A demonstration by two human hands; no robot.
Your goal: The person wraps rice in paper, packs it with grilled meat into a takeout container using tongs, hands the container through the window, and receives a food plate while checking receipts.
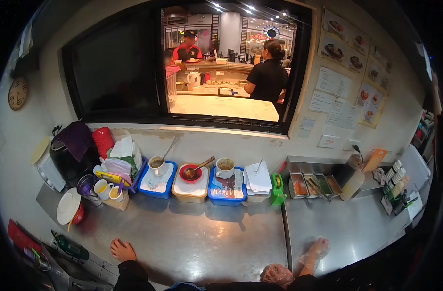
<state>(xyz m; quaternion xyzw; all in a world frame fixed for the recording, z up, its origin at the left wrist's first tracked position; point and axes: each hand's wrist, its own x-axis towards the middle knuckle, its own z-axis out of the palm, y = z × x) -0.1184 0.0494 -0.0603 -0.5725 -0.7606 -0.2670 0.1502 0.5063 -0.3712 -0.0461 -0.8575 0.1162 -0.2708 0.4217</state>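
My left hand (123, 250) is bare below a dark sleeve and rests on the steel counter (182, 233) near its front edge. Its fingers lie slightly bent on the metal, with nothing held. On the right, past the seam in the counter, my right hand (319, 248) leans on the steel in a clear plastic glove. Its fingers look loosely bent, and no object shows in them. Between my hands, nearer the right one, is a rounded plastic-covered shape (278, 275) at the bottom edge; whether it is another gloved hand is unclear.
Lidded tubs (226, 194) with cups and a red bowl (189, 173) line the wall. A green tape dispenser (278, 190), sauce trays (314, 185) and a squeeze bottle (352, 185) stand right; a plate (68, 206) is left. Two people are beyond the window (299, 68).
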